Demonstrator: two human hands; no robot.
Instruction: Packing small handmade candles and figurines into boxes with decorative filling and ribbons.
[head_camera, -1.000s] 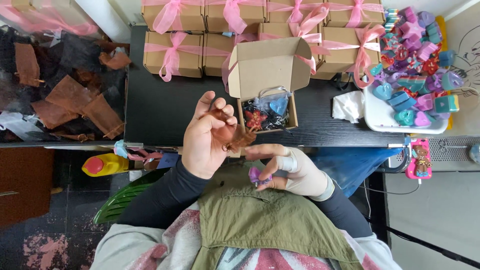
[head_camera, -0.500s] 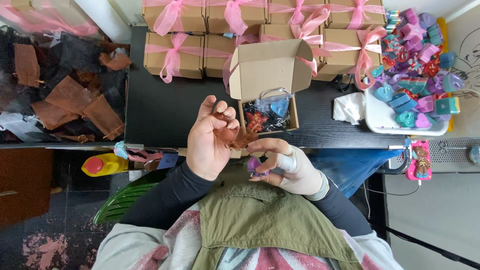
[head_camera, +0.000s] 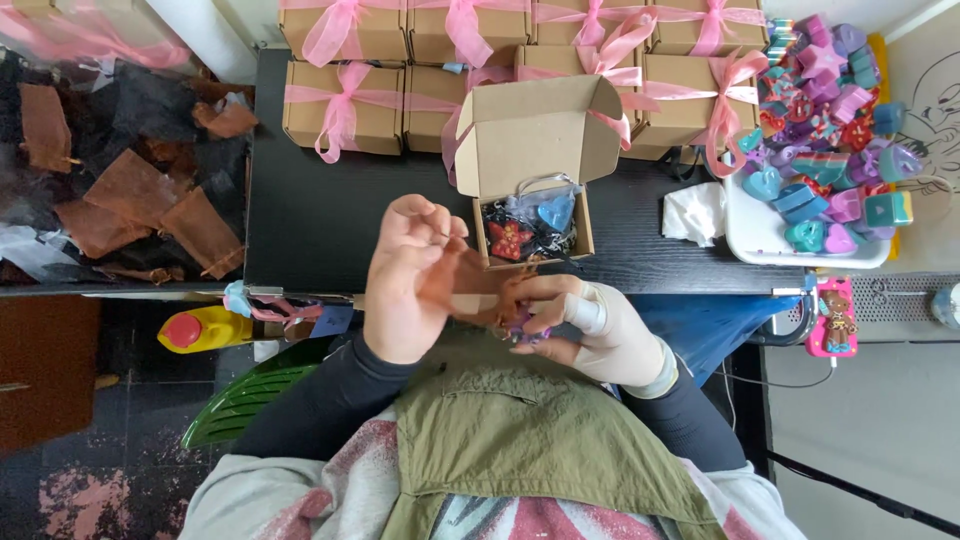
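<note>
Table: black table (head_camera: 330, 215) stood level.
On it: ribboned boxes (head_camera: 340, 105), open box (head_camera: 530, 200), white tray (head_camera: 770, 240), tissue (head_camera: 697, 212).

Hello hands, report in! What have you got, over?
Left hand and right hand both hold a brown mesh pouch. Small purple piece in the right fingers, at the pouch. Open box just beyond, not touching.

open box (head_camera: 530, 190) behind hands, tray (head_camera: 765, 240) right
</note>
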